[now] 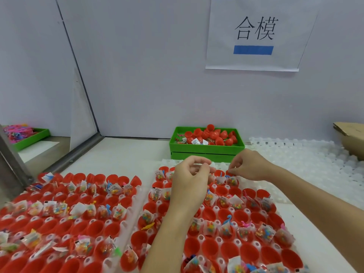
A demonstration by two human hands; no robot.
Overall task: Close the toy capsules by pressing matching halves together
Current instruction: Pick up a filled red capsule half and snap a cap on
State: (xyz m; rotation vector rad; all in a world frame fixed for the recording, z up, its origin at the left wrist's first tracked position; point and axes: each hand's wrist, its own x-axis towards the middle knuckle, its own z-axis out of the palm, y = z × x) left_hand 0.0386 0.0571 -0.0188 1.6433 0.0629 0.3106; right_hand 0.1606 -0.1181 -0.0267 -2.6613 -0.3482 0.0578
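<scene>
Two white holder trays fill the near table, the left tray [129,208] and the right tray [278,196]. Both hold several open red capsule halves [228,213], many with a small bagged toy [224,229] inside. Over the far rows of the right tray my left hand [190,181] hovers with its fingers loosely curled; nothing shows in it. To its right, my right hand [246,166] reaches down to the far row, thumb and forefinger pinching the rim of a red capsule half [229,173]. A green bin [204,149] behind the hands holds loose red halves [218,134].
Stacked empty white holder trays [307,154] lie at the right, with a cardboard box [352,138] behind them. Another green tray [31,137] of pink toys sits far left beyond a metal frame [13,160]. A paper sign [256,34] hangs on the wall.
</scene>
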